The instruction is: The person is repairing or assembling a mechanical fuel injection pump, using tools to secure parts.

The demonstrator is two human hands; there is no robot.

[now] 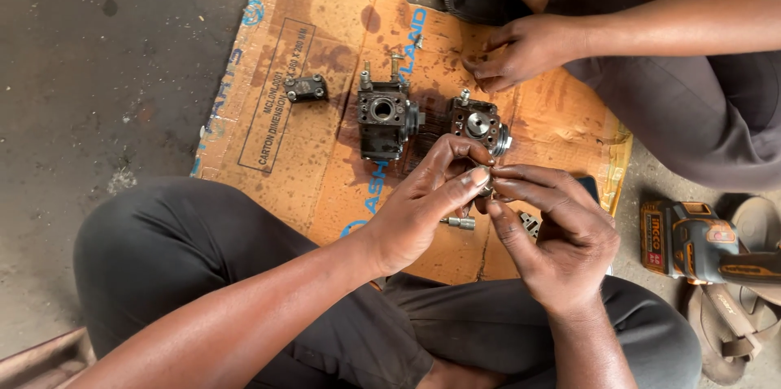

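Note:
My left hand [423,202] and my right hand [553,230] meet over a flattened sheet of cardboard [317,55], both pinching a small metal part [485,187] between their fingertips. Most of that part is hidden by my fingers. Just beyond my hands lie a dark metal pump body [384,119] with a round bore and a second, smaller metal housing [480,124]. A short bolt [460,223] lies under my left hand.
A small dark bracket [306,89] sits on the cardboard's left part. Another person's hand [521,49] rests on the far edge, their legs at upper right. A cordless power tool [691,241] and sandals [744,308] lie on the concrete floor at right.

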